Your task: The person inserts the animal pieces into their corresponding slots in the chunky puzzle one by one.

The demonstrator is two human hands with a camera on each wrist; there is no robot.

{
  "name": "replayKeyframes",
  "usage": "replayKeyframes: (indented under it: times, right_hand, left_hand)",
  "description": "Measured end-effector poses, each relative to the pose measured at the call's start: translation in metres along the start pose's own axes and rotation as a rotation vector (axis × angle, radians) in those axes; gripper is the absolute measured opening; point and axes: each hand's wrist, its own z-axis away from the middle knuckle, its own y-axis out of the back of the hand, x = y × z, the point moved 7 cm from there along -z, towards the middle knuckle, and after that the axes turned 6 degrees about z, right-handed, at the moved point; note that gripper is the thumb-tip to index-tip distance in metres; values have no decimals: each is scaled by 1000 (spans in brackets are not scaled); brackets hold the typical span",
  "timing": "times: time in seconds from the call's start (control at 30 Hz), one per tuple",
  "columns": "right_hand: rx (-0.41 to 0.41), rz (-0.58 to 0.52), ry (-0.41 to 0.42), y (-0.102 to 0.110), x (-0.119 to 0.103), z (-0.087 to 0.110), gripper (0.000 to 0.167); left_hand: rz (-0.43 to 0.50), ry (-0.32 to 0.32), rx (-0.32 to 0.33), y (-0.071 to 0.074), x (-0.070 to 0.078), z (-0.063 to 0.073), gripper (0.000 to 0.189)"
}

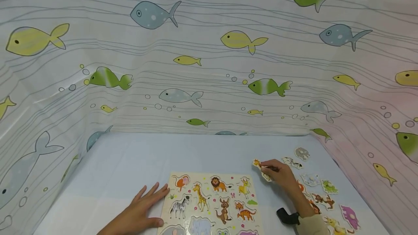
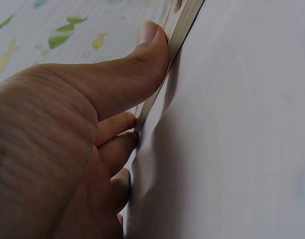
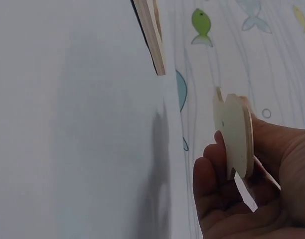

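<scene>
A giraffe puzzle piece (image 1: 266, 177) is held by my right hand (image 1: 279, 174), off the right side of the wooden animal puzzle board (image 1: 166, 207). The right wrist view shows the piece's plain pale back (image 3: 237, 134) between thumb and fingers, raised above the table. Along the board's left edge lies my left hand (image 1: 140, 211), its fingers spread and fairly straight. In the left wrist view the thumb (image 2: 155, 55) and the fingertips touch the board's side edge (image 2: 180, 35). The board shows a printed giraffe (image 1: 200, 197), a zebra (image 1: 179, 207) and other animals; its near part is cut off.
Loose animal pieces lie at the right of the table, among them an elephant (image 1: 302, 153), a zebra piece (image 1: 292, 162), a frog (image 1: 330, 186) and a purple piece (image 1: 350, 217). A black strap mount (image 1: 287, 216) sits on my right wrist. Fish-patterned curtains (image 1: 209, 75) surround the table.
</scene>
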Motion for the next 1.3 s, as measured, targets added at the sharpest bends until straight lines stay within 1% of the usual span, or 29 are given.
replayKeyframes:
  times: [0.03,0.13,0.27,0.37,0.43,0.53,0.67,0.93,1.07,1.3]
  right_hand:
    - [-3,1,0,-1,-3,-1,20]
    - [-30,-8,-42,-6,-17,-1,20]
    - [-67,-50,-88,-14,-28,-1,20]
    - [-82,-68,-80,-20,-32,-1,20]
    - [-95,-45,-79,-24,-39,-1,18]
    - [-113,-13,-39,-28,-51,-1,17]
    - [-121,-3,11,-32,-67,0,15]
    - [-106,-31,42,-37,-99,3,16]
    - [-116,-22,71,-44,-115,5,14]
    - [-120,-2,155,-60,-137,10,12]
  left_hand:
    - [-7,-8,7,0,0,0,83]
    - [-13,-25,20,1,2,0,83]
    - [-20,-32,28,1,2,1,83]
    - [-27,-41,34,2,3,1,83]
    - [-26,-50,38,2,5,1,83]
    - [-19,-42,34,3,5,1,83]
    - [-19,-33,31,3,5,1,83]
    - [-19,-23,8,3,5,2,83]
    - [-13,-23,7,4,5,3,83]
    - [-15,-20,15,3,4,2,84]
